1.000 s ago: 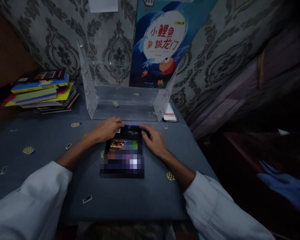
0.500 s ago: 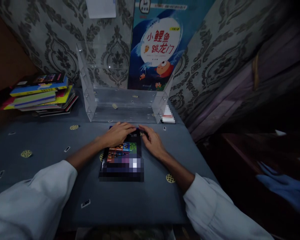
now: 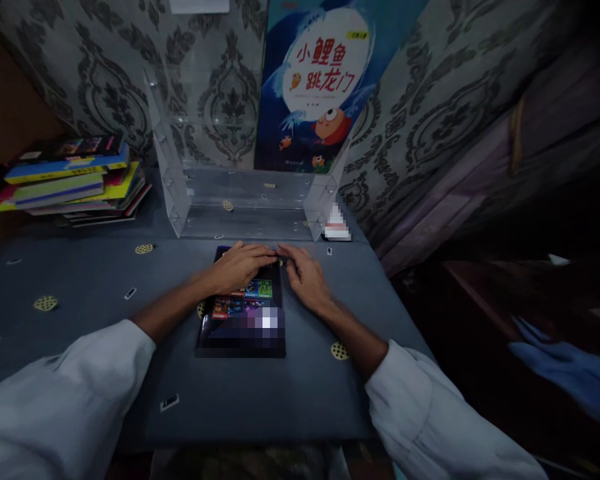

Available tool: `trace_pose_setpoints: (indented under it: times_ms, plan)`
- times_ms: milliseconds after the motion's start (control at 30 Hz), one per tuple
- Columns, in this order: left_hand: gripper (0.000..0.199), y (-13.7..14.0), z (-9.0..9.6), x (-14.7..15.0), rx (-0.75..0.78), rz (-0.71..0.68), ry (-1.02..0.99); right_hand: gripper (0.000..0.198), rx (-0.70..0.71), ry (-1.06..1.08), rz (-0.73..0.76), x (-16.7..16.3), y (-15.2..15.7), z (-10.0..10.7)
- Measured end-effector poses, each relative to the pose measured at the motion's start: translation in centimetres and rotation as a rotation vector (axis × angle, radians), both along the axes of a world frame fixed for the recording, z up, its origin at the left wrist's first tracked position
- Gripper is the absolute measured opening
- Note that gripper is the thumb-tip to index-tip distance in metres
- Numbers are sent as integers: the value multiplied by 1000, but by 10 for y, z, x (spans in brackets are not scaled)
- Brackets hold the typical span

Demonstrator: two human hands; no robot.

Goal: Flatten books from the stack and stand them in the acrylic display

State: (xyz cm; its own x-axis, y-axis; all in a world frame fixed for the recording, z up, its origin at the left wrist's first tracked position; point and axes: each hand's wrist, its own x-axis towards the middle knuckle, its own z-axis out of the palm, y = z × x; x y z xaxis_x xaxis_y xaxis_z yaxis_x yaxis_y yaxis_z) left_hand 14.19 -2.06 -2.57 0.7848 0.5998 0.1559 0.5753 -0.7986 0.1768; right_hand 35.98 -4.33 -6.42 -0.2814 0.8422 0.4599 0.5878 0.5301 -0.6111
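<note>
A dark book (image 3: 244, 305) with rows of small colourful pictures on its cover lies flat on the desk in front of me. My left hand (image 3: 240, 267) rests across its upper part, palm down, fingers stretched to the right and covering some of the cover. At the upper right corner of the book is my right hand (image 3: 306, 279), its fingers extended and the thumb apart. Its fingertips almost meet those of the left hand. Whether they touch the book's edge, I cannot tell. Part of the book's lower end is pixelated.
Behind the book stands a clear plastic rack (image 3: 166, 167) holding a large blue picture book (image 3: 325, 143) upright. A pile of books (image 3: 75, 175) sits at the left back. The desk's (image 3: 260, 407) right edge drops to a dark area with a blue cloth (image 3: 565, 373).
The view has shifted slightly, so the rack and the pile sit a little higher in the picture. Both hands stay at the top of the book with hardly any movement.
</note>
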Motion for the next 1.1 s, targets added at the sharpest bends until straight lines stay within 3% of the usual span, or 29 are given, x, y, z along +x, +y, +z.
trace_pose_setpoints:
  times_ms: [267, 533, 900, 1100]
  plan:
    - [40, -14, 8, 6, 23, 34, 45, 48, -10, -13, 10, 2, 0, 0]
    - [58, -30, -1, 12, 28, 78, 85, 48, -60, 10, 20, 2, -1, 1]
    - [55, -9, -11, 12, -8, 105, 27, 54, -87, 64, 53, 2, 2, 1]
    - [48, -2, -8, 10, -8, 86, -5, 54, -76, 54, 48, 3, 3, -1]
